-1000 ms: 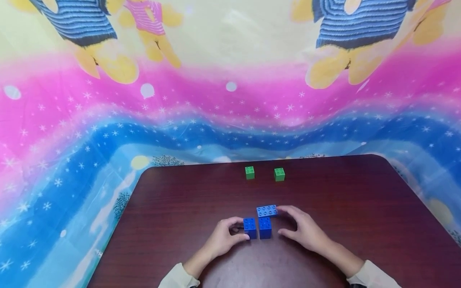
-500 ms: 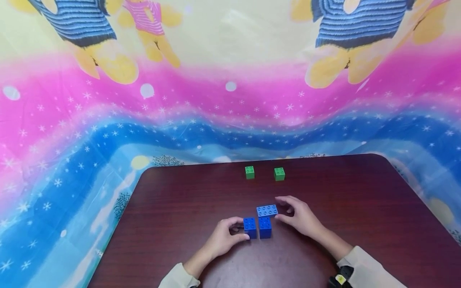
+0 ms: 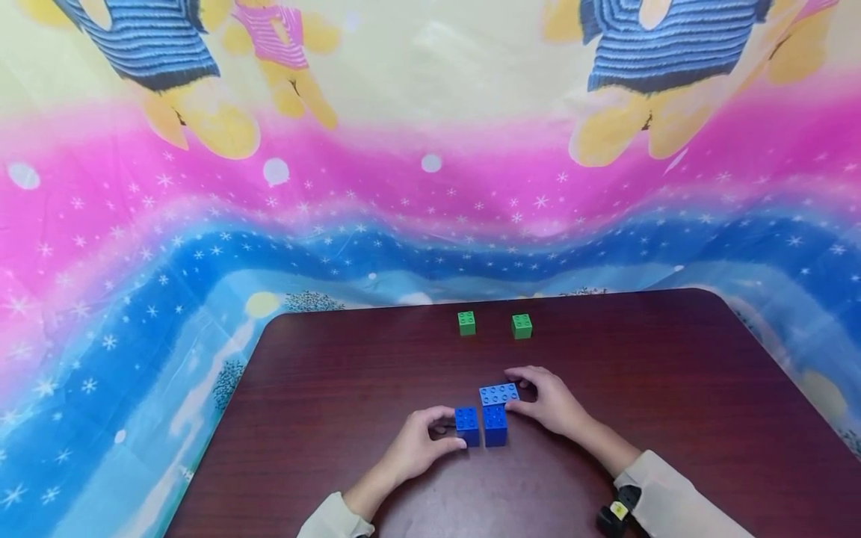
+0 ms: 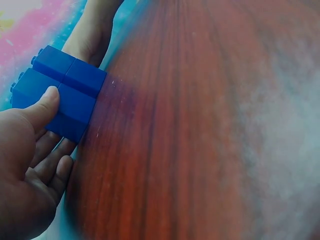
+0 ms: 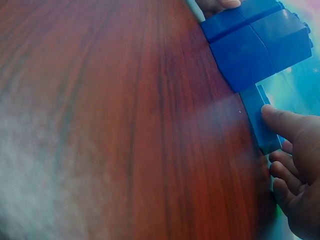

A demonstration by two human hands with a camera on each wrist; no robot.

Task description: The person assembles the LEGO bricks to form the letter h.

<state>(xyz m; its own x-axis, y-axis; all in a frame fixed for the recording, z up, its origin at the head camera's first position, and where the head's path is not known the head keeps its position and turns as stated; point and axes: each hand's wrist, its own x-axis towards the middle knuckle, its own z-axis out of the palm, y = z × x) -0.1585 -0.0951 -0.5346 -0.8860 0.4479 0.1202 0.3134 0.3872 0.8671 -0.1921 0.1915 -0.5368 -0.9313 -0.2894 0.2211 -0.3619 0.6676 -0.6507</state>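
Note:
My left hand [image 3: 420, 446] holds the left of two dark blue brick stacks [image 3: 467, 432], its thumb on the near face and its fingers round the far side. Beside it, across a narrow gap, stands the right dark blue stack [image 3: 495, 432]; a seam in the left wrist view shows each stack is two bricks tall. Just behind the right stack lies a lighter blue brick [image 3: 498, 394] with two rows of studs. My right hand [image 3: 557, 403] pinches that brick's right end, the thumb [image 5: 277, 120] on its near side in the right wrist view.
Two small green bricks, a left one [image 3: 467, 323] and a right one [image 3: 522, 326], sit apart near the far edge of the dark wooden table [image 3: 350, 359]. A patterned cloth [image 3: 430, 202] hangs behind the table. A black device [image 3: 617, 512] is strapped at my right wrist.
My right hand has moved left and away from me, from beside the right stack to the lighter blue brick's end, and its fingers have closed on it. The left hand has stayed put.

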